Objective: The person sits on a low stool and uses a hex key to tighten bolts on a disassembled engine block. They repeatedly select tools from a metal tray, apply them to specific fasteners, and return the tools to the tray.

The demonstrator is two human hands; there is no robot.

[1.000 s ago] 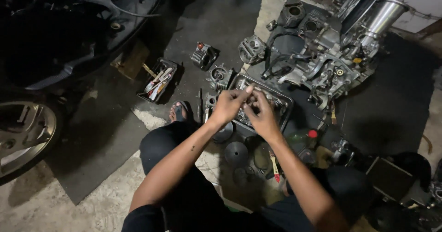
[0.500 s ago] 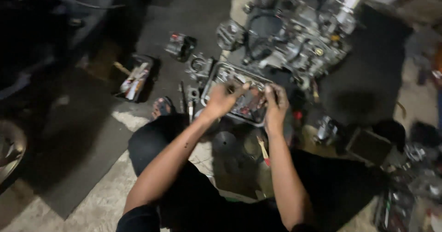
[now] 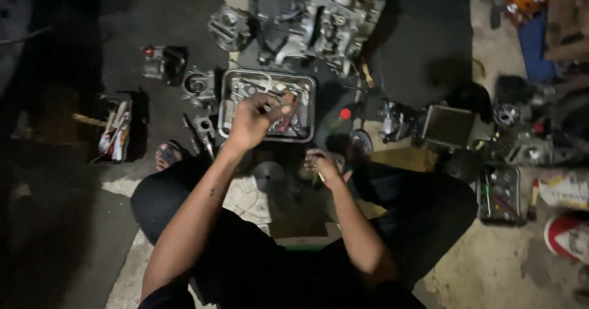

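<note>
I sit on the floor with a metal tray [image 3: 228,98] of small parts and tools in front of me. My left hand [image 3: 253,122] hovers over the tray with its fingers pinched; whether it holds a small part I cannot tell. My right hand [image 3: 321,163] is low by my right knee, its fingers curled at something on the floor next to a round metal disc [image 3: 269,175]. Beyond the tray stands a stripped engine block [image 3: 310,15].
Loose engine parts [image 3: 199,85] lie left of the tray, and a small box of tools [image 3: 115,131] sits farther left. A radiator-like part [image 3: 450,125], another parts tray [image 3: 498,193] and assorted clutter fill the right side. Dark mats cover the concrete.
My right hand has left the tray and dropped to the floor by my knee. My left hand stays over the tray. My view has swung to the right.
</note>
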